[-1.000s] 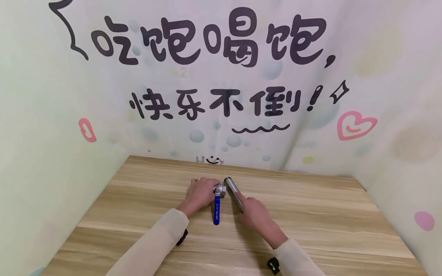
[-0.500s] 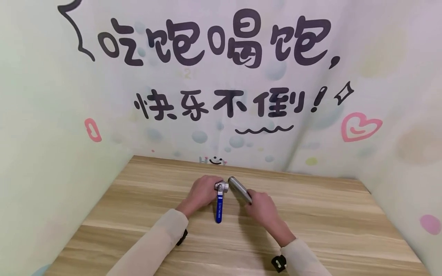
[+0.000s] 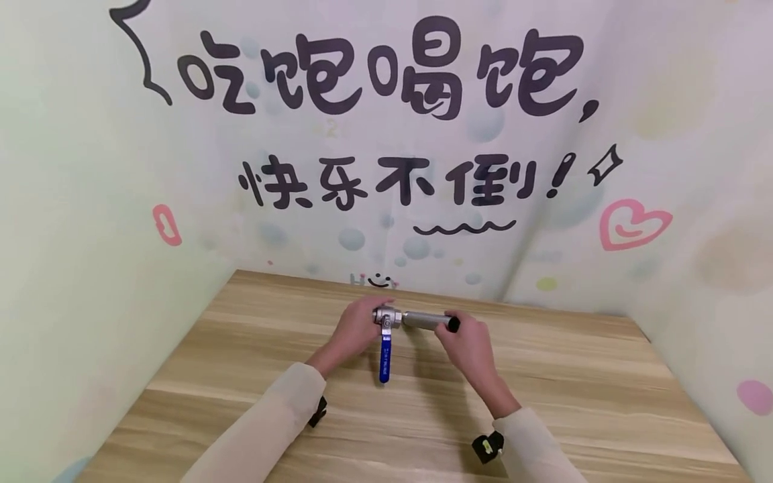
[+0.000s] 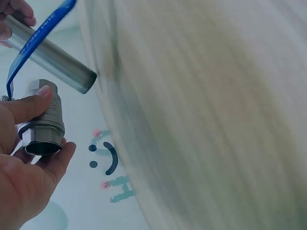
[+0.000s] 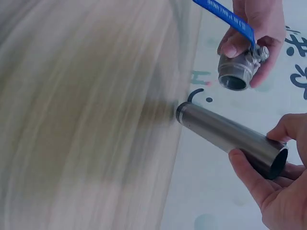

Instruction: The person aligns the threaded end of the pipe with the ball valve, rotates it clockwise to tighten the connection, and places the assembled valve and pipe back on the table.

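Note:
My left hand (image 3: 357,329) grips a steel ball valve (image 4: 44,115) by its body, the thumb laid along one side. From the valve a blue lever handle (image 3: 385,359) points toward me, and its hollow socket shows in both wrist views. A plain steel pipe (image 5: 225,130) is held near its rear end between the thumb and fingers of my right hand (image 3: 474,345). Fine threads (image 5: 181,113) ring the pipe's far end. In the wrist views that end is apart from the valve, and the pipe lies at an angle to it.
Both hands are above a wood-grain table (image 3: 272,429). Behind the table hangs a white printed cloth (image 3: 338,235) with black lettering, and pale side walls (image 3: 72,268) stand left and right.
The pipe has swung from slanting toward me to nearly sideways, its front end near the valve's right side in the head view. My right hand has shifted to its rear end; both hands rose slightly.

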